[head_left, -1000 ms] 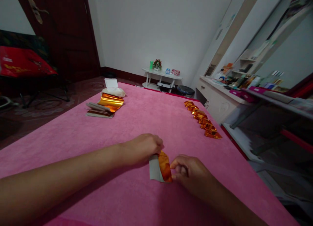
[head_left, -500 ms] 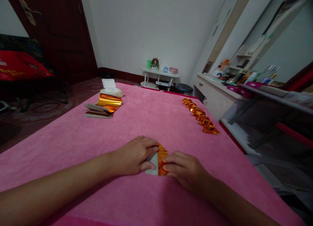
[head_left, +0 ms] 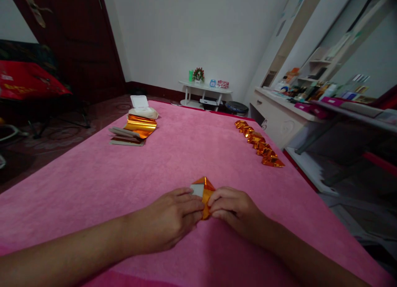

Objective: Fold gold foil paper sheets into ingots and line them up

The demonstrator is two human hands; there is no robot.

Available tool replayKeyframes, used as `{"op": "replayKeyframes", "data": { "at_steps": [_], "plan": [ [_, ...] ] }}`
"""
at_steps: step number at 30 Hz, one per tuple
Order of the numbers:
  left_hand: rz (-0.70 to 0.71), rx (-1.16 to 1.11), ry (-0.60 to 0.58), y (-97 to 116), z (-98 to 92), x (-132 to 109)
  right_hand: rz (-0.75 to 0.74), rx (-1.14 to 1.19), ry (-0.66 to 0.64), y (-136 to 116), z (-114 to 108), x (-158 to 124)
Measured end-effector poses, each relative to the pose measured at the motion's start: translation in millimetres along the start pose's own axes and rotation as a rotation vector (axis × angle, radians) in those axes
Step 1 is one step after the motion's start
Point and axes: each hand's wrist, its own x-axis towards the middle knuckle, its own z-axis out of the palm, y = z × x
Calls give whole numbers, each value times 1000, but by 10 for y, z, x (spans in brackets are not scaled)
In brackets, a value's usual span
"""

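Observation:
A small piece of gold foil paper (head_left: 206,196) with a pale grey back lies on the pink cloth, folded to a point at its far end. From the left, my left hand (head_left: 178,214) presses its fingertips onto the paper and holds it down, covering the near left part. My right hand (head_left: 234,206) grips the right edge of the same paper between curled fingers and thumb. The two hands' fingertips almost meet over the gold strip.
Several folded gold foil pieces (head_left: 259,144) form a row on the right. At the far left sit a stack of foil sheets (head_left: 141,126) and an open white box (head_left: 144,112). Pink cloth (head_left: 173,154) covers the table. A cluttered dresser (head_left: 285,113) stands to the right.
My left hand has moved toward me, from the paper's upper left to its lower left. The far end now shows a sharper gold point. My right hand stays on the right edge.

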Motion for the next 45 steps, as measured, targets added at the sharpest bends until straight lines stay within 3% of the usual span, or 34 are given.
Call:
{"op": "replayKeyframes", "data": {
  "at_steps": [3,8,13,21,28,41,45],
  "plan": [
    [34,8,-51,-30,6,19,205,59,81,-36,64,63],
    [-33,-24,29,-2,47,6,437,77,189,-12,173,123],
    [-23,7,85,62,80,-76,389,155,130,7,153,95],
    [-24,-46,41,77,63,-97,346,234,123,-31,138,72],
    [10,8,-3,114,37,-80,448,68,203,-46,248,108],
    [-13,108,101,216,51,-185,495,-33,158,-80,260,140],
    [5,79,27,199,38,-221,499,-67,174,-112,278,152]
  ]
}}
